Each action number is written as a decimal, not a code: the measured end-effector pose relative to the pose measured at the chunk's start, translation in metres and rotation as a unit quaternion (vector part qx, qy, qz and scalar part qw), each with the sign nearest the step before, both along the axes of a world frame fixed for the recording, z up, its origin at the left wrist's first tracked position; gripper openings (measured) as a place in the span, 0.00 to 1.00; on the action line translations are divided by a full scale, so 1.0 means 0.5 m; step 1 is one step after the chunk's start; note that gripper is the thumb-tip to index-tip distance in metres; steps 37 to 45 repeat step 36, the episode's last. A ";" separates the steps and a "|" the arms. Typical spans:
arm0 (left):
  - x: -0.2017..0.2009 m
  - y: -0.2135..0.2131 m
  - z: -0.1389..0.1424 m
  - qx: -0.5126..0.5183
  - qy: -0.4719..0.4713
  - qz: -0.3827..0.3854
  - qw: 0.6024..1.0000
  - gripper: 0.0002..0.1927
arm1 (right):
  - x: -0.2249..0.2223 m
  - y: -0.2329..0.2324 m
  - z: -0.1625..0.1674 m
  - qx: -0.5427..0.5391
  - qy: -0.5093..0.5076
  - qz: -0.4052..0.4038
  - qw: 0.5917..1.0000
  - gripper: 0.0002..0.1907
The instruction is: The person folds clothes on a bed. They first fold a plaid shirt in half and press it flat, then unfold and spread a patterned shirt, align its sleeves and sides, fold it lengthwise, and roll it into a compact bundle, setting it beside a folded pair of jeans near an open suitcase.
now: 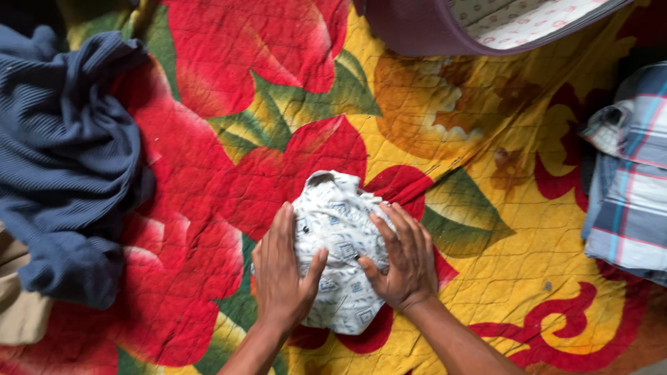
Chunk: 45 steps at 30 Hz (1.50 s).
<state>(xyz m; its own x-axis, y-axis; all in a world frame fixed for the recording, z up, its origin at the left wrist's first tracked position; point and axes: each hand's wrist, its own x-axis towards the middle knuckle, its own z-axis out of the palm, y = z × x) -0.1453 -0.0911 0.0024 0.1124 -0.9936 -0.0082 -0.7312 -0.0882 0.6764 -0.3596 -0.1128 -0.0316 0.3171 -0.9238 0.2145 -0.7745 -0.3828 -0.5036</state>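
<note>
Both hands, left hand (280,267) and right hand (401,260), lie flat and open on the white printed cloth (337,239), and should press evenly to keep it neat.

Two bare forearms enter from the bottom edge of the view, each ending in one of the person's hands. The left hand (279,267) and the right hand (405,260) wear no gloves, rings, watch or bracelets. No sleeve shows on either arm as far as the frame reaches; both wrists are uncovered. The fingernails are short and unpainted.
</note>
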 end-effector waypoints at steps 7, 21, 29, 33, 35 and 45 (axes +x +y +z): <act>-0.005 -0.066 0.032 0.219 -0.021 0.077 0.972 0.48 | -0.003 0.002 -0.007 0.005 0.010 -0.003 1.000 0.35; 0.052 -0.104 0.044 0.329 0.307 0.016 0.893 0.47 | -0.003 0.001 -0.007 0.002 0.019 -0.003 1.000 0.35; 0.043 -0.103 0.010 0.288 0.261 0.031 0.921 0.37 | -0.005 -0.007 -0.002 -0.007 0.007 -0.001 1.000 0.36; 0.036 -0.089 -0.019 0.238 0.441 0.049 0.864 0.35 | -0.009 -0.013 0.000 -0.010 0.013 0.002 1.000 0.36; 0.044 -0.081 -0.037 0.244 0.460 0.046 0.853 0.34 | -0.011 -0.011 -0.004 -0.007 0.014 0.002 1.000 0.36; 0.045 -0.087 -0.050 0.245 0.472 0.044 0.846 0.33 | -0.015 -0.010 -0.007 -0.002 0.011 0.002 1.000 0.36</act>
